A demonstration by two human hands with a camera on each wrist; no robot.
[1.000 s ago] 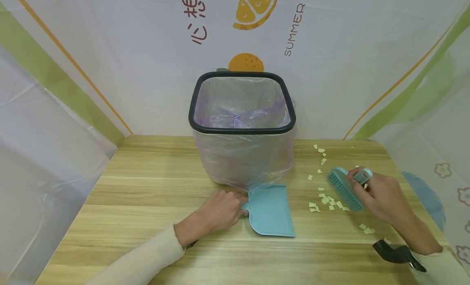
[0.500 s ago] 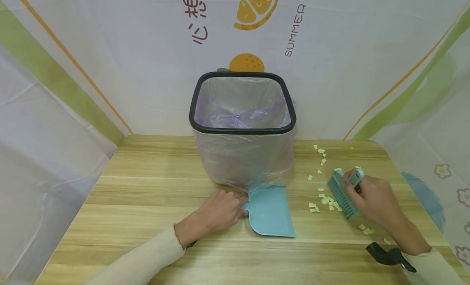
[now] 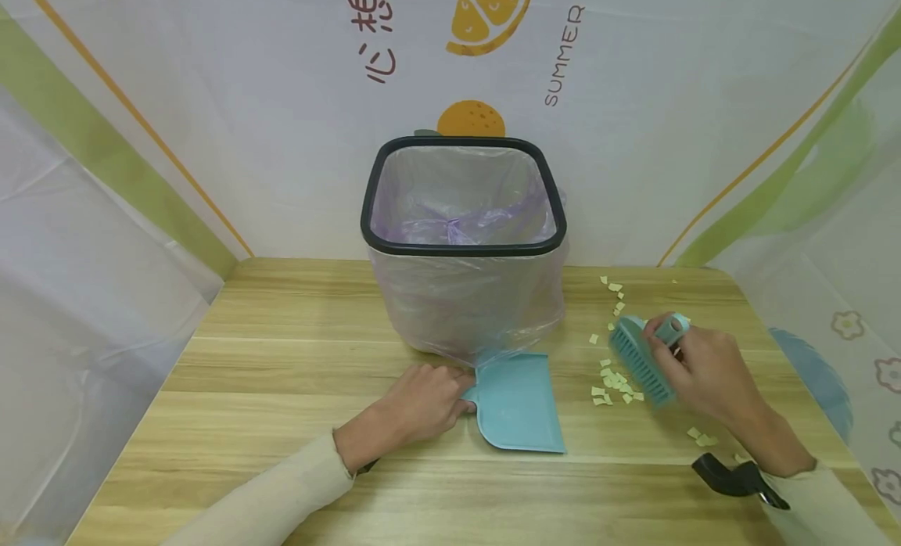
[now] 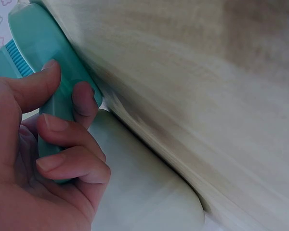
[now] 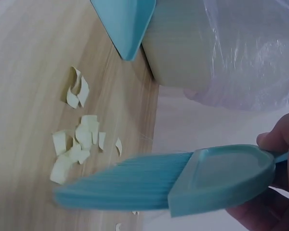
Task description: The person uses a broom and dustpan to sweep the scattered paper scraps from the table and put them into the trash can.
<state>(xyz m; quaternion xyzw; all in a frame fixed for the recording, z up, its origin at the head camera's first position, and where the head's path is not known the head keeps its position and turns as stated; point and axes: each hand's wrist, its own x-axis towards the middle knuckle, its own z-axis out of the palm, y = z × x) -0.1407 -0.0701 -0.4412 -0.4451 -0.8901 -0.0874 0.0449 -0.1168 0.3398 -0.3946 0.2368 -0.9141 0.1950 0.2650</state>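
My left hand (image 3: 429, 401) grips the short handle of a light-blue dustpan (image 3: 521, 405), which lies on the table with its wide edge facing right. In the left wrist view, the thumb and curled fingers wrap around the dustpan's handle (image 4: 58, 108). On the right side, my right hand (image 3: 714, 378) holds a matching blue hand brush (image 3: 640, 362), bristles slanting down to the left. Small pale-yellow paper scraps (image 3: 614, 380) lie in a loose cluster just left of the bristles. The right wrist view shows these paper scraps (image 5: 84, 136) on the wood beside the blurred bristle tips.
A bin (image 3: 464, 296) with a black rim and a clear purplish liner stands behind the dustpan. More paper scraps (image 3: 615, 288) trail toward the table's back edge, and others (image 3: 704, 439) lie near my right wrist. Printed cloth (image 3: 296, 123) hangs behind the wooden table (image 3: 281, 311).
My right hand and the brush have moved left, and the scraps by the bristles have shifted left and bunched closer. My left hand and the dustpan have stayed put.
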